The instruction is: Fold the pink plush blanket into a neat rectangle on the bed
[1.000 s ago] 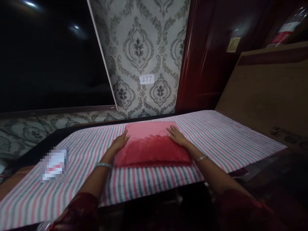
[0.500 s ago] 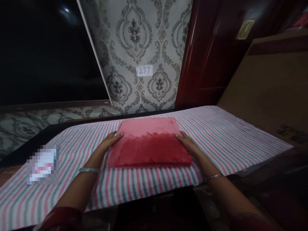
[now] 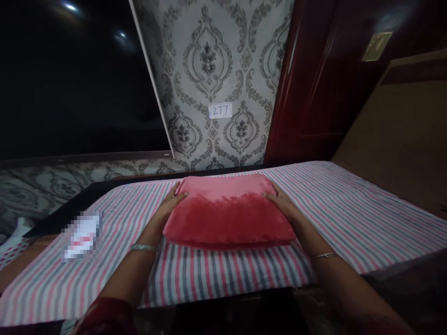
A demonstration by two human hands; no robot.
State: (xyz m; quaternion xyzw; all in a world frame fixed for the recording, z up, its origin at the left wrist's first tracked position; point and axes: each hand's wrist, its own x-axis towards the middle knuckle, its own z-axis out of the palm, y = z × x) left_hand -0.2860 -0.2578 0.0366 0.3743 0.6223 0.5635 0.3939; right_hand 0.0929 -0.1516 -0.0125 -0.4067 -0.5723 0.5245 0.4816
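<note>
A folded red plush cloth (image 3: pixel 228 221), paler pink along its far part, lies across the middle of the striped tablecloth (image 3: pixel 223 274). My left hand (image 3: pixel 173 200) grips its left side, thumb on top and the other fingers along the edge. On the opposite side, my right hand (image 3: pixel 281 201) holds it the same way, its thumb resting on the pink part. The fingertips under the cloth are hidden. Its near edge shows more than one layer and bows slightly.
A blurred-out white item (image 3: pixel 82 237) lies on the tablecloth to the left. Behind stand a dark television (image 3: pixel 80 83), a patterned wall with a paper label (image 3: pixel 220 110) and a dark red door (image 3: pixel 314 83). A large cardboard box (image 3: pixel 405 135) is at the right.
The view has shifted slightly, so everything sits a little further right and lower. The cloth's sides are now drawn up a little and its near edge bows more. Both hands keep their grip.
</note>
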